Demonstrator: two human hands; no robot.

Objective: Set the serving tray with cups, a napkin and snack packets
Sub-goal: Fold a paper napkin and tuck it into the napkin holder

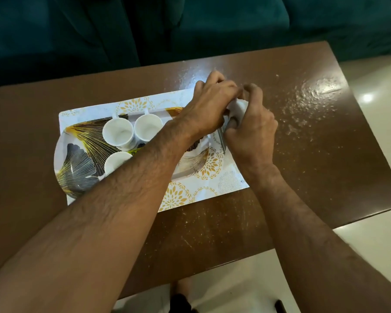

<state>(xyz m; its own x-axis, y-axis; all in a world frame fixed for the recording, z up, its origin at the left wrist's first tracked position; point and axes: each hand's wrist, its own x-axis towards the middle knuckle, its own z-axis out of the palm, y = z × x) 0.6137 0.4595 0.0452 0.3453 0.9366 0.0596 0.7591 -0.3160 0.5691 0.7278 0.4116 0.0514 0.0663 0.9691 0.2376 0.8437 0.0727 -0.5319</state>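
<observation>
A white serving tray (77, 152) with gold and black leaf print lies on a white placemat (226, 181) with gold flowers. Three white cups stand on the tray: one at the back left (117, 132), one beside it (147, 127), one in front (115, 162) partly behind my left forearm. A strip of yellow packet (134, 152) shows between the cups. My left hand (209, 100) and my right hand (251, 125) meet over the tray's right end, both pinching a white napkin (238, 108). A grey metal utensil (222, 137) pokes out under my right hand.
The brown wooden table (303, 136) has a glossy, scratched top with glare at the right. A dark teal sofa (190, 26) runs along the far side. Pale floor tiles (370, 245) lie to the right and below the table's near edge.
</observation>
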